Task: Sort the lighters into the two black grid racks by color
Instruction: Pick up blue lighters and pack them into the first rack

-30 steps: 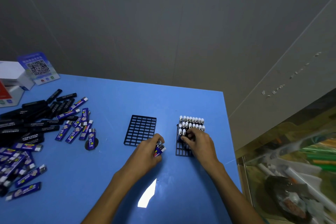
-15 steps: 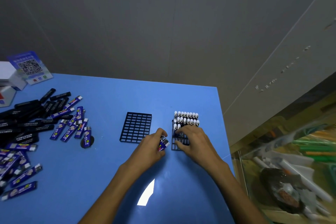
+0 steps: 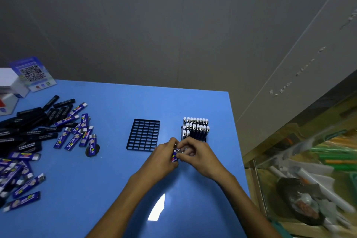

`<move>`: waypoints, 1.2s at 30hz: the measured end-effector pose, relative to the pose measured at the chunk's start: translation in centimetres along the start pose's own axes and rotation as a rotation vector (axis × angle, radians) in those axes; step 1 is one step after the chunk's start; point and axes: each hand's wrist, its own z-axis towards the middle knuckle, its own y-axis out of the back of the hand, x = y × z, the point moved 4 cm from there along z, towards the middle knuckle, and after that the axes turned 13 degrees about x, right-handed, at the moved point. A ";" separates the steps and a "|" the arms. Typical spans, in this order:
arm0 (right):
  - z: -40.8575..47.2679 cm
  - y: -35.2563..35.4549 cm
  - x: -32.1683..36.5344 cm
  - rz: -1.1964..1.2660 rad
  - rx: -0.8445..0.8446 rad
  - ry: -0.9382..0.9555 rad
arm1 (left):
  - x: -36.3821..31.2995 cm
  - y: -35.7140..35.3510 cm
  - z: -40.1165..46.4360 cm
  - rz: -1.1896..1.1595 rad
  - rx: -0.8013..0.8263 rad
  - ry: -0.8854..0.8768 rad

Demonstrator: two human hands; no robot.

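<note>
Left hand (image 3: 161,157): fingers curled round a small bunch of blue lighters (image 3: 174,155), held just in front of the right rack.
Right hand (image 3: 197,153): a second ago its fingers were down among the rack's rows; now it has come back to meet the left hand, fingertips pinching the top of one lighter in the bunch — whether it has that one free yet, I cannot tell.
Right rack (image 3: 195,131): two far rows full of upright blue lighters with white caps, a third row begun at its left end; near rows partly hidden by the hands.
Left rack (image 3: 144,135): every cell bare — no black lighter sorted yet.
Loose pile (image 3: 36,131): black and blue lighters mixed on the blue table (image 3: 116,102), well apart from both racks.
Meaning: one lighter seems seated, and the next is being drawn for the third row; the task looks far from finished.
</note>
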 end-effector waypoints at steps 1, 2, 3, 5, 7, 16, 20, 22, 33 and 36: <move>0.0 0.0 -0.3 0.078 0.008 -0.018 | 0.0 0.0 0.0 -0.002 -0.004 -0.005; 0.1 0.1 -0.6 0.137 0.021 -0.028 | -0.1 0.0 -0.1 -0.003 -0.005 -0.009; 0.1 0.1 -0.8 0.173 0.036 -0.035 | -0.1 0.0 -0.1 -0.004 -0.002 -0.009; 0.0 0.2 -1.0 0.247 0.051 -0.037 | 0.0 0.0 -0.1 -0.004 0.004 -0.006; -0.1 0.5 -1.1 0.343 0.027 -0.036 | 0.1 -0.1 -0.1 0.003 0.012 -0.004; -1.2 3.2 -0.9 0.465 -0.072 0.018 | 0.8 0.1 -0.3 0.006 -0.010 0.010; -1.6 4.7 -1.3 0.483 -0.132 0.042 | 1.6 0.3 -0.7 -0.039 -0.009 0.048; -1.7 5.1 -1.7 0.413 -0.158 0.025 | 1.7 0.5 -0.8 -0.049 -0.009 0.057; -0.6 5.2 -3.5 -0.011 -0.269 0.014 | 2.0 1.0 -0.9 -0.046 -0.014 0.078; 0.0 5.2 -4.3 -0.127 -0.260 -0.041 | 2.0 1.2 -1.0 -0.047 -0.019 0.078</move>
